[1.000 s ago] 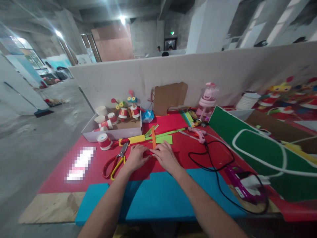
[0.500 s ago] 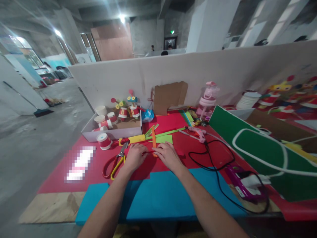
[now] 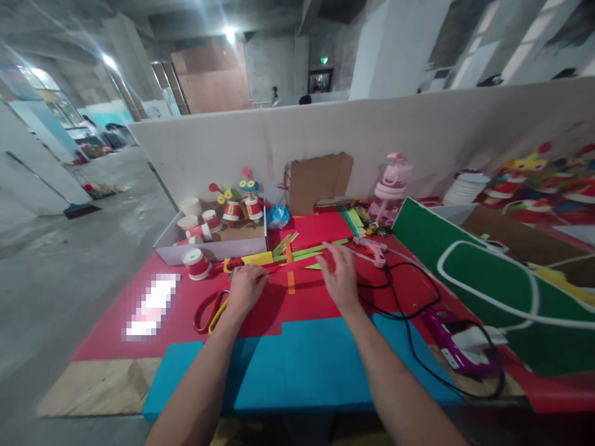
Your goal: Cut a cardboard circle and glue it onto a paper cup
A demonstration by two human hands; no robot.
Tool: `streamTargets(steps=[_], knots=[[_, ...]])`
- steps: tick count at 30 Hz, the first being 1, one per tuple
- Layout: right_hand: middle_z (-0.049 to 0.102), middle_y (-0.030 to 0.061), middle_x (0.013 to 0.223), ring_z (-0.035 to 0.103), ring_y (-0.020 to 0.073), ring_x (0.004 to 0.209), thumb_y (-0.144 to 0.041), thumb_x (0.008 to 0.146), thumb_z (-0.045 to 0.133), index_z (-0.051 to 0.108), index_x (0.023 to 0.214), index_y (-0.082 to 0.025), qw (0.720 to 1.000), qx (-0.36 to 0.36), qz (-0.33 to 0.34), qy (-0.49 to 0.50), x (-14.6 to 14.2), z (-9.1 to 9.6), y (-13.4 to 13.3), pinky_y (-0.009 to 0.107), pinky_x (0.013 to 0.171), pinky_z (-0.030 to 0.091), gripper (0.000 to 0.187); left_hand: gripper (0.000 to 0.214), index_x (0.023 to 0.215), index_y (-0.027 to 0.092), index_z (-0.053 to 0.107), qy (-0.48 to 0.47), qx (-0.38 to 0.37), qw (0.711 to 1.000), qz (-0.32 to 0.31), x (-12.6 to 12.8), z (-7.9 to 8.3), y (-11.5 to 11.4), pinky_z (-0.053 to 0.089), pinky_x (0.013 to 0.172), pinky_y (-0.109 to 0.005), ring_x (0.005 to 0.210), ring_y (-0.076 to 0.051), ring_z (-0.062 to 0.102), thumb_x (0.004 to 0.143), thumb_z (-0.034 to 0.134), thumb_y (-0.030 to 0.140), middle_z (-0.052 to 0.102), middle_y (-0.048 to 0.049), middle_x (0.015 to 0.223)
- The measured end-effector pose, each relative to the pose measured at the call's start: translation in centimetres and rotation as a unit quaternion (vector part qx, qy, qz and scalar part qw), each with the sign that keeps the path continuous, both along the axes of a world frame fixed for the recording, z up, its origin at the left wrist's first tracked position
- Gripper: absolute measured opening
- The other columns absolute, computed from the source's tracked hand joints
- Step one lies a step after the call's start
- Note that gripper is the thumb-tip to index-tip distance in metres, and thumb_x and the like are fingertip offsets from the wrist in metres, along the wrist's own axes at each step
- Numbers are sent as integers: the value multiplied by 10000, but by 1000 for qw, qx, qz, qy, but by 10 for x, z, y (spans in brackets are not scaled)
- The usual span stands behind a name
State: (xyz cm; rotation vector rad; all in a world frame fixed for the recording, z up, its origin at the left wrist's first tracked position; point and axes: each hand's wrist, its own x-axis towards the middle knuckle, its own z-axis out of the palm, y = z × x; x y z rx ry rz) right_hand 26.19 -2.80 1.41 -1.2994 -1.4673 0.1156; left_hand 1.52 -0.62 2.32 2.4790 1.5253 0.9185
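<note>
A thin red paper strip [image 3: 297, 266] is stretched above the table, its left end pinched in my left hand [image 3: 246, 288]. My right hand [image 3: 341, 275] is at the strip's right end, thumb and fingers apart. Whether the thumb touches the strip is hard to tell. Below the red strip, an orange paper strip [image 3: 291, 283] lies lengthwise on the red tabletop. Scissors [image 3: 201, 316] with red and yellow handles lie beside my left hand, which covers their blades. Green paper strips [image 3: 307, 253] lie just beyond the hands.
A box [image 3: 214, 249] with paper cups and cup figures stands at the back left, a cup [image 3: 195, 265] before it. Right of my hands are a pink glue gun [image 3: 373, 249], black cable and purple power strip [image 3: 458, 347]. Blue sheet [image 3: 302, 365] covers the front edge.
My hands have moved apart. The right hand has shifted right and up, its fingers spreading, and the red strip now shows raised between both hands. The left hand covers the scissor blades.
</note>
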Motion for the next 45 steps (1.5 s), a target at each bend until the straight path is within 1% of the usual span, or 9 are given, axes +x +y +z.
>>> streamTargets(steps=[2, 4, 6, 8, 15, 21, 27, 34, 45], knots=[[627, 140, 1133, 579, 260, 1054, -610, 886, 500, 602, 1159, -188, 985, -45, 23, 163, 9, -2, 4, 435, 942, 452, 513, 110, 819, 195, 717, -27, 11, 1000, 12, -5, -2, 3, 418, 790, -329, 847, -202, 633, 850, 612, 203, 731, -49, 849], [676, 98, 917, 635, 219, 833, -686, 820, 531, 613, 982, -181, 934, -145, 121, 302, 11, -4, 7, 383, 806, 513, 536, 118, 814, 197, 717, -33, 24, 999, 11, -6, -3, 4, 415, 789, -332, 842, -204, 632, 855, 607, 210, 731, -47, 847], [657, 38, 727, 614, 168, 652, -701, 760, 595, 573, 826, -190, 869, -220, 206, 392, 8, -5, 7, 328, 695, 522, 516, 131, 820, 204, 719, -16, 39, 999, 3, -5, -2, 3, 405, 797, -343, 842, -206, 628, 865, 597, 219, 731, -44, 854], [620, -12, 623, 571, 130, 556, -650, 706, 689, 539, 765, -197, 846, -230, 231, 423, 5, -5, 6, 279, 621, 500, 481, 143, 834, 211, 720, 9, 53, 999, -5, -4, -1, 1, 391, 812, -357, 853, -210, 623, 878, 586, 237, 731, -44, 865], [581, -43, 517, 519, 102, 493, -452, 705, 736, 568, 722, -187, 900, -171, 205, 344, 6, -4, 5, 216, 514, 390, 314, 163, 849, 213, 710, 46, 59, 997, -20, 1, 3, -4, 372, 804, -363, 866, -212, 595, 898, 558, 247, 723, -49, 870], [500, -79, 490, 444, 91, 445, -451, 685, 745, 539, 697, -208, 883, -146, 155, 418, 3, -4, 8, 223, 478, 405, 320, 139, 758, 208, 701, 18, 34, 999, -12, 6, 7, -8, 389, 784, -364, 804, -211, 596, 844, 592, 204, 728, -45, 790], [694, 24, 887, 634, 154, 761, -461, 608, 820, 666, 919, -207, 828, -213, 297, 426, -31, -8, -1, 314, 752, 539, 429, 108, 695, 190, 696, -213, -57, 975, -34, 12, 3, -8, 466, 689, -280, 697, -170, 632, 775, 646, 241, 721, -29, 724], [697, 3, 692, 637, 161, 694, -389, 619, 819, 720, 709, -199, 834, -212, 271, 431, -57, -12, -5, 304, 747, 518, 232, 133, 677, 177, 688, -315, -152, 935, -59, 31, -1, -18, 473, 664, -251, 677, -159, 627, 741, 663, 290, 702, -19, 689], [691, 3, 679, 609, 139, 668, -384, 690, 798, 750, 747, -191, 834, -196, 276, 436, -52, -18, -2, 264, 687, 487, 207, 184, 693, 147, 698, -344, -230, 907, -82, 36, 0, -21, 435, 622, -232, 631, -137, 590, 752, 681, 321, 685, -22, 655]])
